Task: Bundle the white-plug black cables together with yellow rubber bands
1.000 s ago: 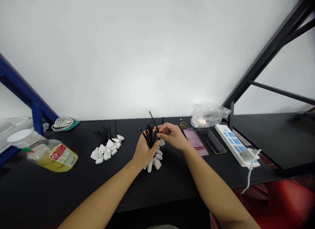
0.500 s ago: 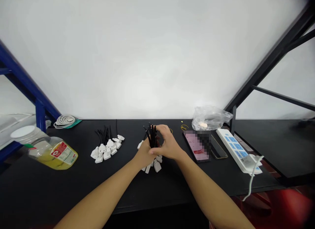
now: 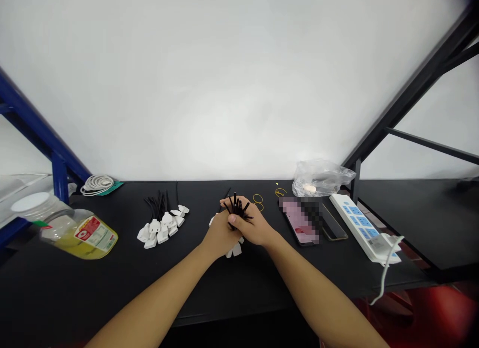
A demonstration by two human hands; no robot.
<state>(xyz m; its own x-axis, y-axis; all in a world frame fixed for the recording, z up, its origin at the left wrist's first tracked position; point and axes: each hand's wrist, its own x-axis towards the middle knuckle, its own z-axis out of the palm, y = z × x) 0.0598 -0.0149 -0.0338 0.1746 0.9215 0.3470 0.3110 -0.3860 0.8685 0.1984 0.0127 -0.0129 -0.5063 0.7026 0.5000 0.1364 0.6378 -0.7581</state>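
Both hands close round one bundle of black cables (image 3: 237,208), whose cut ends fan out above my fingers. My left hand (image 3: 221,234) wraps the bundle from the left, its fingers partly hidden. From the right, my right hand (image 3: 254,224) grips it too, thumb laid across the front. Below the hands, white plugs (image 3: 235,250) of the bundle show in part; the rest are covered. To the left lies a second group of white plugs with black cables (image 3: 160,227). Yellow rubber bands (image 3: 258,202) rest just behind my right hand.
A plastic jar with yellow contents (image 3: 80,233) lies at the left, near a coiled white cable (image 3: 98,184). On the right are a lit phone (image 3: 298,223), a dark phone (image 3: 334,223), a clear plastic bag (image 3: 322,177) and a power strip (image 3: 359,223). Metal frame posts flank the table.
My right hand has closed in on the bundle beside my left. The cable ends, upright before, now tilt toward me and spread. The rubber bands behind have come more into view.
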